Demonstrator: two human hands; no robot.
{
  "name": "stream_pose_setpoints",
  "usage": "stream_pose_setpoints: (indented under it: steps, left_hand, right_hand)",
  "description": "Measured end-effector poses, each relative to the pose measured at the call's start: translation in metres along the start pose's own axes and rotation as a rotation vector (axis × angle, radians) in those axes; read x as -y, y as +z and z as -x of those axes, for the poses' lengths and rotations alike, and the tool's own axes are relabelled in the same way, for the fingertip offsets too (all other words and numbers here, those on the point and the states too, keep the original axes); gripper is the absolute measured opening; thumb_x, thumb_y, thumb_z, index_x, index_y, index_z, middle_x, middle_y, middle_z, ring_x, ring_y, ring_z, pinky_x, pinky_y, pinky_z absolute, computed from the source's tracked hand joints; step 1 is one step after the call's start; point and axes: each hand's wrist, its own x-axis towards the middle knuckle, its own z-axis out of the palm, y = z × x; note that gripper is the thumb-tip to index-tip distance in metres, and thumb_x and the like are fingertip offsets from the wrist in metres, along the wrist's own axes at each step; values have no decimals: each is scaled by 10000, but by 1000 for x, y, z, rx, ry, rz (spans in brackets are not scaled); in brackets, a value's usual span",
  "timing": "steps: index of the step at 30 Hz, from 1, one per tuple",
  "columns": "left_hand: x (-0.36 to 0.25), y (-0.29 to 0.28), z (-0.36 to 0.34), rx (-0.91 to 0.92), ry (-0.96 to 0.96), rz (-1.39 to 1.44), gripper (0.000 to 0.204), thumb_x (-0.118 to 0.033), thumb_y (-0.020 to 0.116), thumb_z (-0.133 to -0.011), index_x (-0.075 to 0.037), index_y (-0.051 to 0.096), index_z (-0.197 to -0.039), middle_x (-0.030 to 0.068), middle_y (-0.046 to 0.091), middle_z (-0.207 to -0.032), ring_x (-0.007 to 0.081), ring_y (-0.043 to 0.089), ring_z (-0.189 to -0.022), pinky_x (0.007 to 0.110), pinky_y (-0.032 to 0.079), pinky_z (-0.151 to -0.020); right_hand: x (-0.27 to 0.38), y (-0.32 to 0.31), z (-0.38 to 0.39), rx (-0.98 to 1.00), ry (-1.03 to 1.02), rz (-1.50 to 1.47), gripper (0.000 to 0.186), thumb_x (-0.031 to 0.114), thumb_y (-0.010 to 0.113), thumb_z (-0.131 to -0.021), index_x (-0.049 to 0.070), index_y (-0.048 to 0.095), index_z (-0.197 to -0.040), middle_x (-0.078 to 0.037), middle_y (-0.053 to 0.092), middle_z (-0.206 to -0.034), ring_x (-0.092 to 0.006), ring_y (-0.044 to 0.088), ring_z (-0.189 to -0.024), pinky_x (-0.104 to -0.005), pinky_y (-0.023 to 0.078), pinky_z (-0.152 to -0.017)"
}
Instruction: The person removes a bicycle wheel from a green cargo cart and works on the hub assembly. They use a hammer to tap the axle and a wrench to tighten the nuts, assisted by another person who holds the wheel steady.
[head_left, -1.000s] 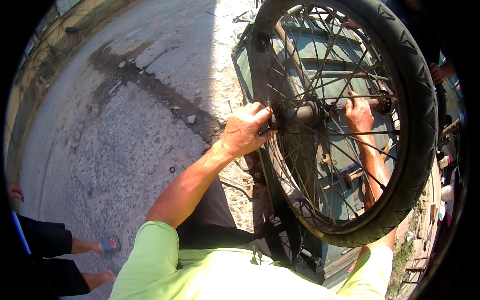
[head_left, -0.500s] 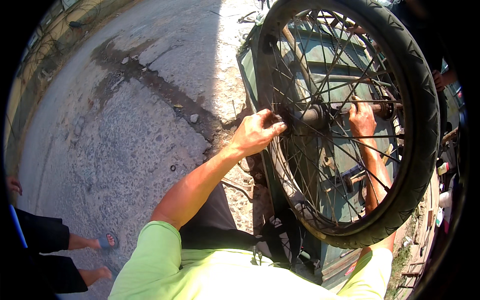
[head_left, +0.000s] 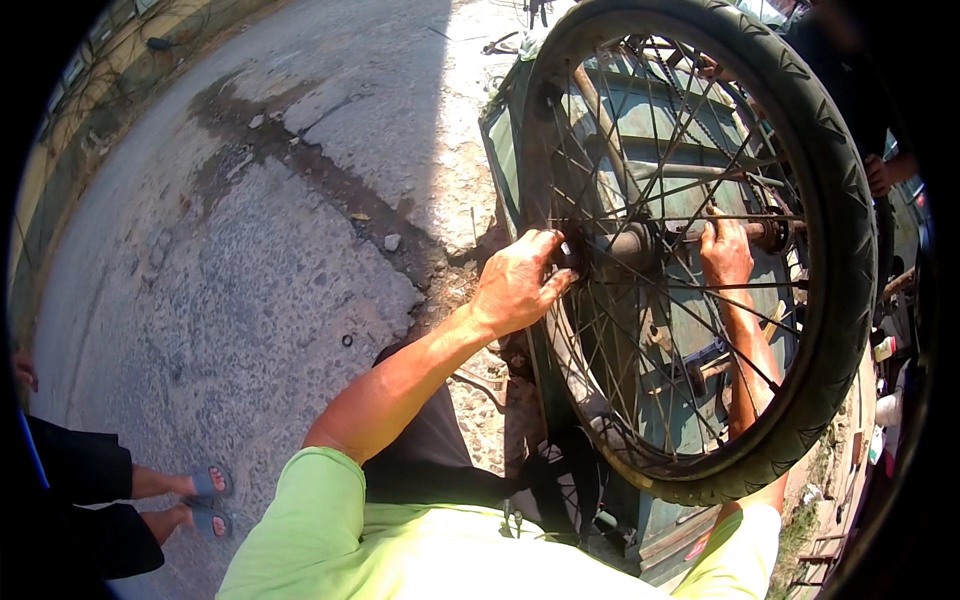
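Observation:
A bicycle-type wheel with a black tyre and dark spokes stands tilted in front of me. Through its middle runs a worn hub. At the hub's near left end, my left hand pinches a small dark round part between thumb and fingers; its exact kind is unclear. My right hand reaches behind the spokes, and its fingers close round the hub near the right flange. Spokes partly cover that hand and forearm.
Under the wheel is a green metal surface with tools on it. Cracked concrete lies to the left, bearing a small black ring. A person in sandals stands at lower left; another person's hand shows at right.
My left hand has shifted slightly down at the hub's end, and the dark part in its fingers shows more. My right hand stays on the hub. The bystander's second sandal now shows.

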Motion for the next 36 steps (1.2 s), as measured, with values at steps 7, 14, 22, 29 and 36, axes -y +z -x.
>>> stream_pose_setpoints:
  steps: [7, 14, 22, 29, 36]
  left_hand:
    - [2, 7, -2, -41, -393, 356, 521, -379, 657, -897, 44, 568, -1187, 112, 672, -962, 185, 660, -783, 315, 536, -743]
    - [-16, 1, 1, -91, 170, -269, 459, -92, 744, -754, 24, 570, -1162, 189, 590, -1101, 360, 594, -1026, 428, 494, -889]
    - [-12, 7, -11, 112, -621, 434, 575, -480, 627, -893, 61, 611, -1091, 133, 676, -928, 229, 654, -888, 344, 510, -801]
    - [-16, 1, 7, -78, 97, -230, 479, -172, 742, -780, 8, 566, -1188, 188, 584, -1169, 361, 591, -1087, 432, 496, -900]
    - [0, 9, -7, 122, -679, 591, 664, -562, 560, -919, 79, 589, -1090, 115, 662, -884, 162, 638, -689, 315, 526, -629]
  right_hand:
    - [-6, -2, 1, -35, -11, -4, 228, 220, 573, -900, 92, 613, -1085, -96, 620, -1088, -318, 582, -1047, -455, 500, -849]
    - [1, -6, -1, 12, 33, -9, 268, 220, 573, -899, 91, 609, -1131, -103, 620, -1110, -323, 580, -1063, -455, 498, -863]
    - [-23, -28, -8, 115, 109, -367, 424, 169, 653, -853, -22, 557, -1219, -202, 644, -1127, -314, 643, -1022, -388, 511, -894]
    - [16, -172, -61, -72, 354, -869, 415, 216, 550, -981, 20, 502, -1344, -138, 594, -1276, -212, 584, -1148, -325, 469, -973]
    - [99, -329, -105, -406, -495, -432, 398, 233, 644, -921, 54, 573, -1269, -152, 641, -1184, -253, 640, -1091, -350, 550, -846]
